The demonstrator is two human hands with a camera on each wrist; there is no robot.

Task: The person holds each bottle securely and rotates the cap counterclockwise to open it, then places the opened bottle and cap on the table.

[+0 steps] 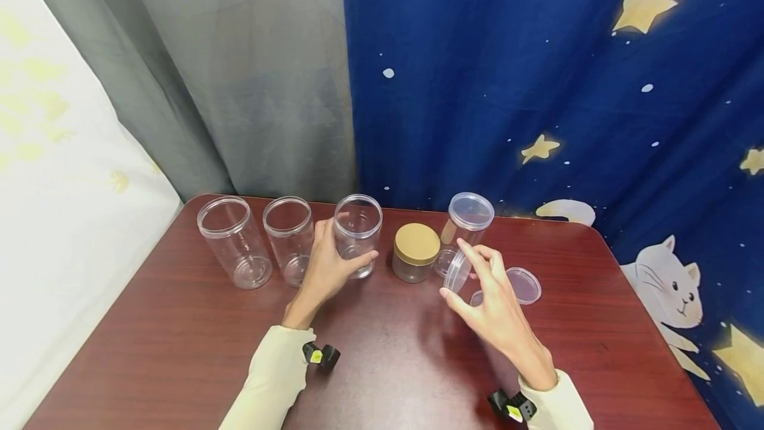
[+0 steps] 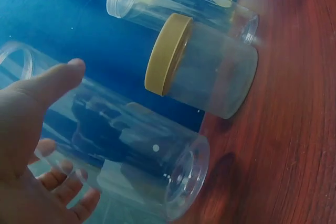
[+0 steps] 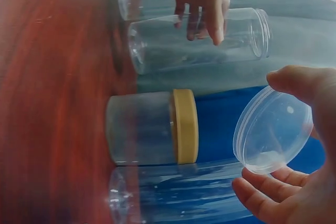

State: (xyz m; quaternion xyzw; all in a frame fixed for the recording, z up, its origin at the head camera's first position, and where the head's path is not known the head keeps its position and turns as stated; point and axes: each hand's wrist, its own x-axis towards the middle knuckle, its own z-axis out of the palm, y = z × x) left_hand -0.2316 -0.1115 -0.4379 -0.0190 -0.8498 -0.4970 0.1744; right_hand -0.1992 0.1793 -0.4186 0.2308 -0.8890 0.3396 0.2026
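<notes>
My left hand (image 1: 324, 269) curls around a tall clear jar (image 1: 359, 239) without a lid, thumb in front and fingers behind; the jar stands upright on the table. In the right wrist view those fingers hang beside the jar's wall (image 3: 157, 45). My right hand (image 1: 498, 307) pinches a clear round lid (image 1: 457, 273) by its rim, tilted on edge above the table. Between the hands stands a short jar with a gold lid (image 1: 416, 244). Behind the held lid is a tall jar topped with a clear lid (image 1: 471, 212).
Two more open clear jars (image 1: 235, 237) (image 1: 289, 234) stand to the left of my left hand. Clear lids (image 1: 524, 286) lie flat on the reddish-brown table (image 1: 382, 363) near my right hand, one partly hidden. Grey and blue curtains (image 1: 453, 85) hang behind the back edge.
</notes>
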